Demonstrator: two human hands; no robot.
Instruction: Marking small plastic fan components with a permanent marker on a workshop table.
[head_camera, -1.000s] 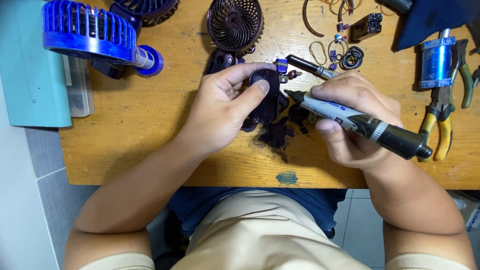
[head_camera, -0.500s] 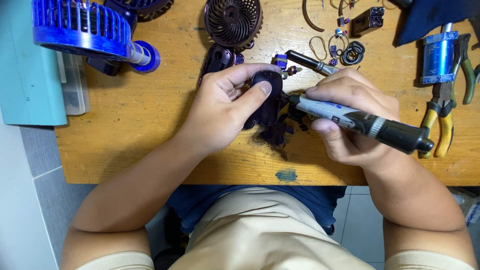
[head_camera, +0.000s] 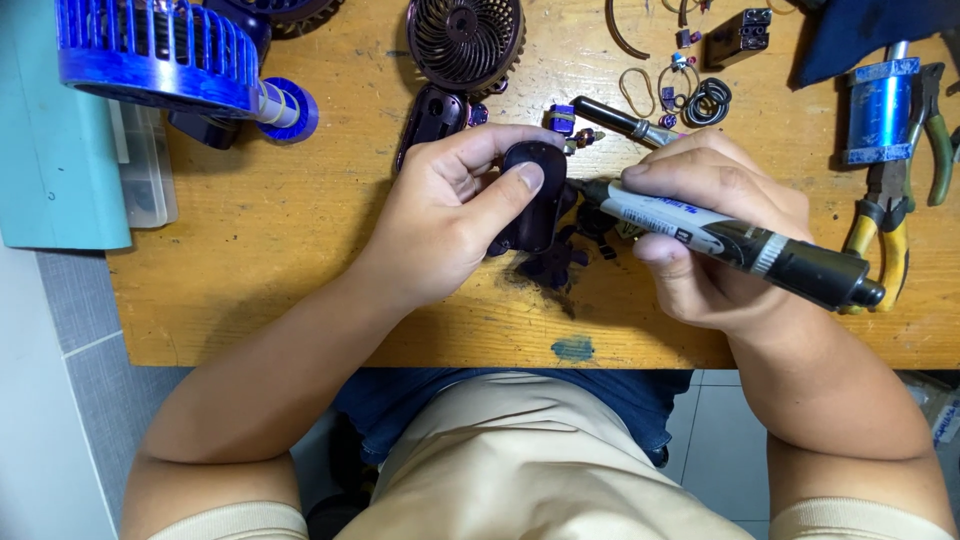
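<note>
Seen from above, a person's left hand grips a small dark oval plastic shell — thumb pressed on its top face, fingers curled round its far edge. The right hand is closed around a black marker, the tip just beside the shell's right edge, close to the left thumb; whether tip and shell touch is unclear. Both hands hover over a wooden workbench. Beyond the fingertips lie a dark round fan grille and black rubber rings. Right of the marker hand lie yellow-handled pliers; far left of the left hand, a blue fan cage.
</note>
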